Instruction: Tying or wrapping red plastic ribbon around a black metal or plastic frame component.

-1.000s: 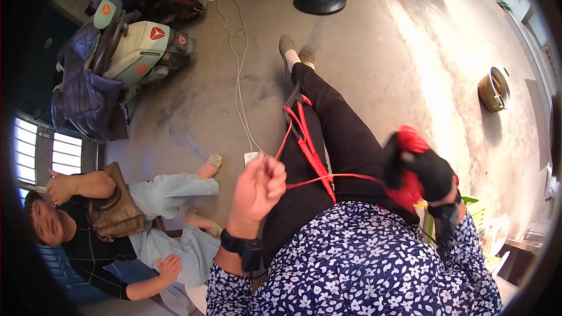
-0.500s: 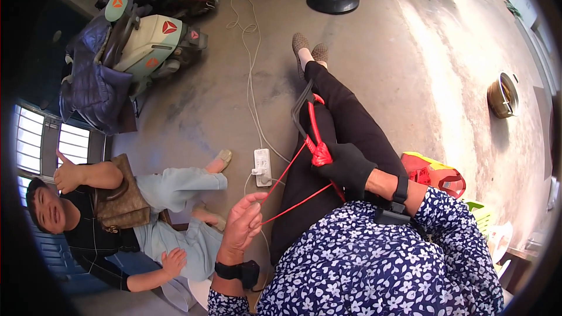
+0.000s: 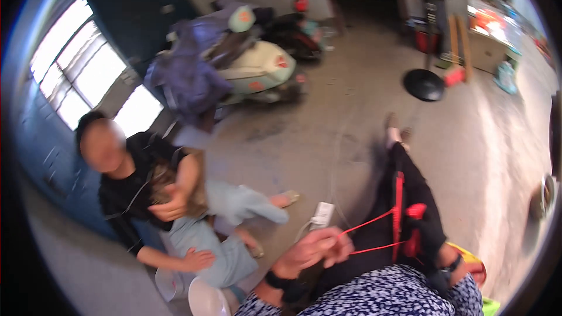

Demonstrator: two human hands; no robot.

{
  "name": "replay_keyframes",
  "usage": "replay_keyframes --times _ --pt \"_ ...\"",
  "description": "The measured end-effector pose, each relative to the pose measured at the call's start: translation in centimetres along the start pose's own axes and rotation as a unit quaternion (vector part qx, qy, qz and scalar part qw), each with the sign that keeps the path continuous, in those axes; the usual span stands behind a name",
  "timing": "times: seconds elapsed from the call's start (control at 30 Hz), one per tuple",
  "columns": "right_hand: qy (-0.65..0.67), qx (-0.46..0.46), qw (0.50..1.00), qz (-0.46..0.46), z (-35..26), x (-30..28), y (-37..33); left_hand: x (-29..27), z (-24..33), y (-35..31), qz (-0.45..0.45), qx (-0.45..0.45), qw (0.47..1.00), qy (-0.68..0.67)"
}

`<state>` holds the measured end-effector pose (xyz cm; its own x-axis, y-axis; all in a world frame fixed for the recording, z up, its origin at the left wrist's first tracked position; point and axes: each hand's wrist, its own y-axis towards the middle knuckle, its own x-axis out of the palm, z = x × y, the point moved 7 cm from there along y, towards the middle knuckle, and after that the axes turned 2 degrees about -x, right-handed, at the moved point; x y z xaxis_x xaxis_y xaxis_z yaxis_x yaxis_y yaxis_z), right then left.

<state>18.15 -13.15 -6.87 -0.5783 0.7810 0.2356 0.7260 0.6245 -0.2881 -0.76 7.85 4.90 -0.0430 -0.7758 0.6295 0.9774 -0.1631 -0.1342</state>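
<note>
My bare left hand (image 3: 319,247) pinches a thin red cord (image 3: 374,220), and two strands run taut from its fingers toward my lap. They reach an upright red-wrapped strip (image 3: 398,208), part of a dark frame that blends into my black trousers. Beside the strip, a red bundle (image 3: 416,211) shows at my right hand (image 3: 432,228). That hand wears a black glove and is closed at the bundle and frame; blur and the dark trousers hide its fingers.
Another person (image 3: 146,193) sits at my left. A white power strip (image 3: 322,215) with cables lies on the floor near my left hand. Scooters (image 3: 257,64) stand farther back. A round black stand base (image 3: 424,85) is ahead, and a metal pot (image 3: 541,198) is at far right.
The view has swung up and left, so hands and lap appear lower and farther right. My left hand still holds the cord taut. The other person's raised hand has come down to the chest.
</note>
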Motion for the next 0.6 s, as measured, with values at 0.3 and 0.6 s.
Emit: replay_keyframes --times 0.3,0.6 --pt "-0.253 -0.164 0.947 0.109 -10.4 -6.5 1.6 -1.1 -1.2 15.7 0.092 0.185 0.971 0.121" --pt "-0.441 -0.289 0.85 -0.014 -6.8 3.0 5.5 -3.4 -6.8 16.3 0.152 0.031 0.988 0.015"
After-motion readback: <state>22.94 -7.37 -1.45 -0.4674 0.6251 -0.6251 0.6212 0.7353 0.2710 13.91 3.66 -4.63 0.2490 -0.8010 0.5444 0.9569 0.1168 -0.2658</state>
